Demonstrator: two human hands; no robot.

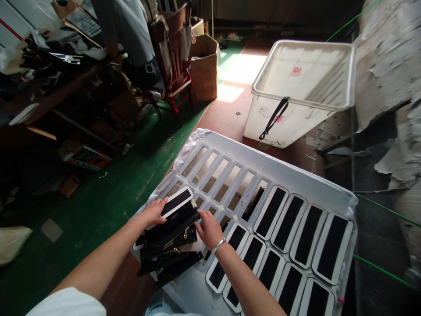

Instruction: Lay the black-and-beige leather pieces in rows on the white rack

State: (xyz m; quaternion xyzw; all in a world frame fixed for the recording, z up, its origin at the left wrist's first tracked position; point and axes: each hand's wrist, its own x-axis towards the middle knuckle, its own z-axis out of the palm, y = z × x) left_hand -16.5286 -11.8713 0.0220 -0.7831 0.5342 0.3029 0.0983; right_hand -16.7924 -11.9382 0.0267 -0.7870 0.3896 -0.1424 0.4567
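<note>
A stack of black bags [169, 241] with gold zippers and short gold chains lies at the table's near left. The top bag [179, 216] has a white rounded frame [178, 202] around a black panel at its far side. My left hand [154, 212] grips that bag by its left end, fingers over the frame's edge. At its right end, my right hand [209, 227] pinches the black material, a silver bracelet on the wrist. Part of the stack's underside is hidden.
A slotted table rack [226, 145] holds several white-framed black pieces [271, 212] at right; other slots show the floor. Beyond stands a large white bin [272, 118] with a black strap. At left are a chair [176, 52], a seated person [128, 30], and a cluttered workbench [49, 94].
</note>
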